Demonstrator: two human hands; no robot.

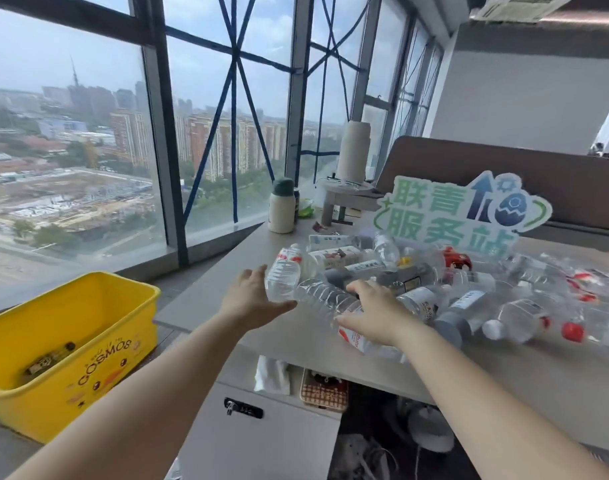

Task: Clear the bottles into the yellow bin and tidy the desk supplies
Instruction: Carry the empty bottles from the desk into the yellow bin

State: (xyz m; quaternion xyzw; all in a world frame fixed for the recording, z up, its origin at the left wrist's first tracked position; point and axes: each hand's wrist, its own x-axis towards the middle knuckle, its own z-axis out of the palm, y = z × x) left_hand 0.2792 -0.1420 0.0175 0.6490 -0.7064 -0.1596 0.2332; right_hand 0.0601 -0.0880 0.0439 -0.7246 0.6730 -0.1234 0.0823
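A single wide-angle view from the person's head looks forward and down, close over the counter (206, 299) at centre right. The left hand (251, 299) and right hand (375, 313) reach in from the bottom edge. The window (88, 133) fills the upper left, and the yellow bin (71, 323) sits at lower left.

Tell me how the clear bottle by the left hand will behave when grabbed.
The clear bottle looks empty, so it is probably very light. Its thin ribbed wall will likely dent when squeezed. Round-bodied, it may roll if nudged.
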